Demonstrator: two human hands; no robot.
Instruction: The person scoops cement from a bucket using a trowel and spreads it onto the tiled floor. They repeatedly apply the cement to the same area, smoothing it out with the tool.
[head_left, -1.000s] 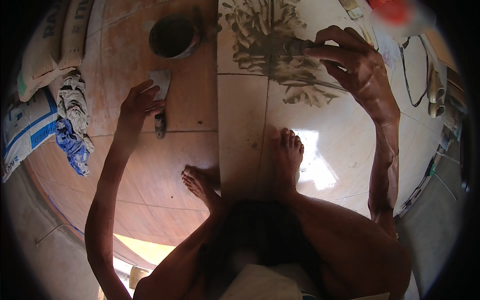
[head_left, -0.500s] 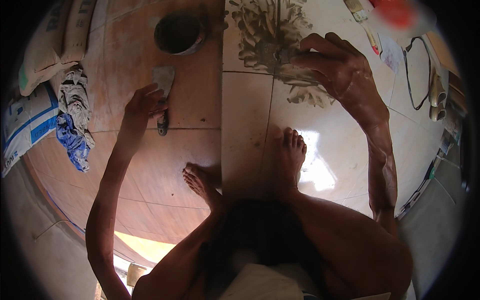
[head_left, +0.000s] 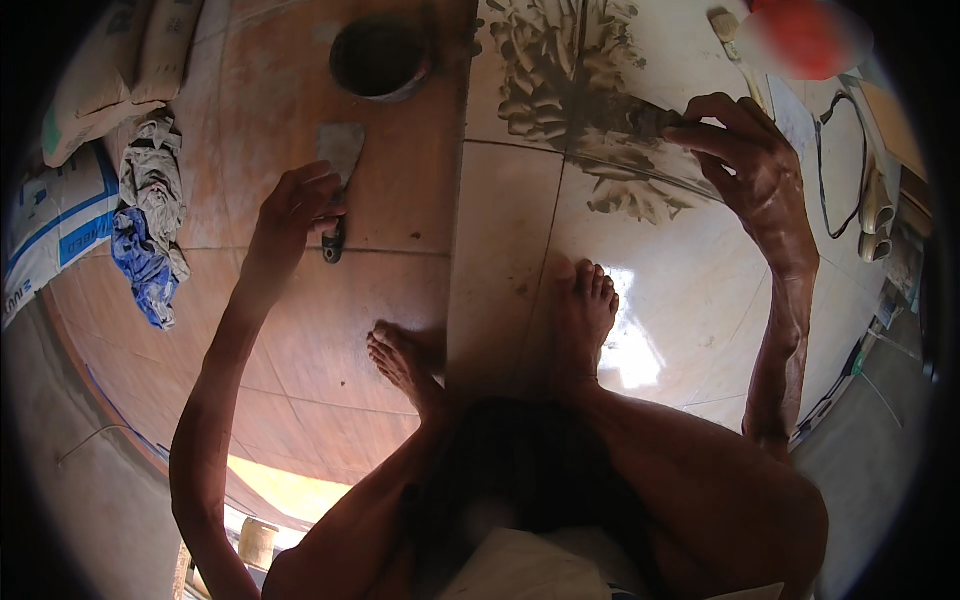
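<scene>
My right hand (head_left: pixel 745 165) grips a dark flat spreader (head_left: pixel 645 120) with thumb and fingers, at the right edge of dark grey-brown slurry (head_left: pixel 540 90) smeared over pale tiles (head_left: pixel 500 200) and their joints. My left hand (head_left: pixel 295 205) is loosely curled with fingers apart over a putty knife (head_left: pixel 342 145) lying on the reddish tiles (head_left: pixel 250 310); whether the fingertips touch it I cannot tell. A black bucket (head_left: pixel 375 55) stands above that knife.
Bags (head_left: pixel 90 100) and a blue-white sack (head_left: pixel 60 225) lie at left beside crumpled rags (head_left: pixel 150 220). At upper right are a paintbrush (head_left: pixel 740 60), a blurred red object (head_left: pixel 805 35), a dark cord (head_left: pixel 840 175) and sandals (head_left: pixel 875 215). My bare feet (head_left: pixel 590 310) are below.
My right hand with the spreader dipped left over the smear, then moved right and toward me. My left hand stays over the putty knife. The view has shifted slightly.
</scene>
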